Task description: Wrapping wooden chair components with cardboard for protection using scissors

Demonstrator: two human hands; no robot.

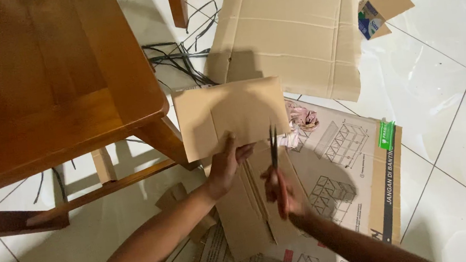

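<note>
table [43,80]: cut off top-left | scissors [273,144] handles: hidden in right hand [280,191] | blades perhaps closed

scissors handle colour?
Red, on the scissors in the right hand; blades dark. Head view, the only one.

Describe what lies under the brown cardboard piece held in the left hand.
Under the brown cardboard piece: a printed flattened carton on the white tiled floor, a crumpled pinkish cloth peeking out. Anything directly beneath is covered.
</note>
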